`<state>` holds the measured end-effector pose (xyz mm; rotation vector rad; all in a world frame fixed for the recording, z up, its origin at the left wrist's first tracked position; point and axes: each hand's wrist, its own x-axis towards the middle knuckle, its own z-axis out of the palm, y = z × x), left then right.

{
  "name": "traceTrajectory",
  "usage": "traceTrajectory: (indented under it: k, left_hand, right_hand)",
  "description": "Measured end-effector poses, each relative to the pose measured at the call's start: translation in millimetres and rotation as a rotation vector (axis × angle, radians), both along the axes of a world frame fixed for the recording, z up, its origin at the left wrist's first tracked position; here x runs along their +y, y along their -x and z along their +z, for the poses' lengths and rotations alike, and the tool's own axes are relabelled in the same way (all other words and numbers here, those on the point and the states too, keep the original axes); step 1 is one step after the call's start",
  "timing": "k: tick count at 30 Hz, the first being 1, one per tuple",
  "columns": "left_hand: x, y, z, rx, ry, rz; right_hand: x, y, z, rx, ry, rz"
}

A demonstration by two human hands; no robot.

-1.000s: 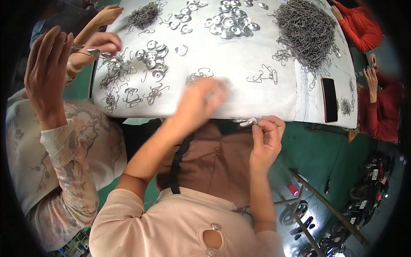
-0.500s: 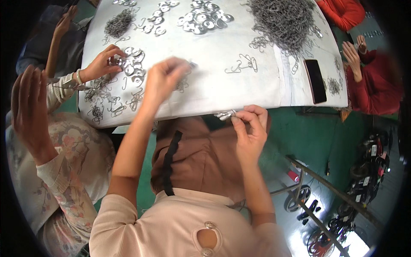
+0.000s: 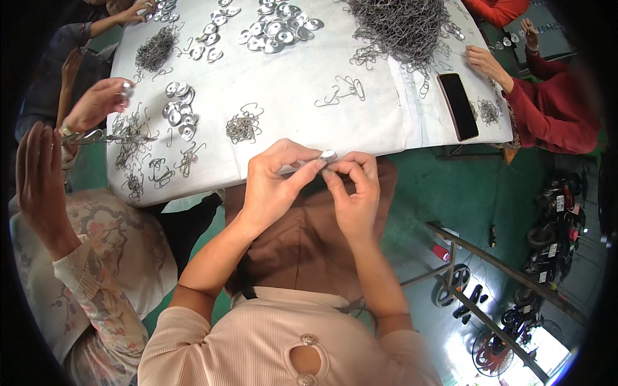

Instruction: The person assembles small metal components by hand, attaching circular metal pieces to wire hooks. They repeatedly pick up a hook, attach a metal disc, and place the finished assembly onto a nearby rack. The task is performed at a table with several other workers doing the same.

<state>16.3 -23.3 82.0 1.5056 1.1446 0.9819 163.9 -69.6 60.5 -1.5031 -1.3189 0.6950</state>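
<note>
While both hands [image 3: 277, 186] [image 3: 354, 193] pinch one small metal disc [image 3: 328, 155] at the desk [image 3: 386, 122] edge, wire hooks [image 3: 243, 127] and a black phone [image 3: 458, 105] lie beyond.

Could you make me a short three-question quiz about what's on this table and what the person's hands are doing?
1. True or false: the left hand and right hand meet over the near table edge, pinching a small metal disc.
2. The black phone lies: A) by the person's left hand, B) toward the table's right end, C) under the wire-hook pile.
3. Fill in: the co-worker in the red sleeve sits on the person's ____ side.

Key: 1 true; 2 B; 3 right.
</note>
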Motion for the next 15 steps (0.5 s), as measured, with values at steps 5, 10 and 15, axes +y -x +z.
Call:
traceTrajectory:
  k: [5, 10, 15]
  left_hand:
    - [-5, 5, -2, -0.004, -0.016, -0.004]
    - [-12, 3, -7, -0.075, -0.015, -0.045]
    - [-15, 8, -4, -0.064, -0.061, -0.048]
  right_hand:
    - [28, -39, 17, 0.004, 0.221, 0.088]
    - [131, -85, -17, -0.387, 0.072, 0.144]
    - [196, -64, -17, -0.804, 0.420, 0.193]
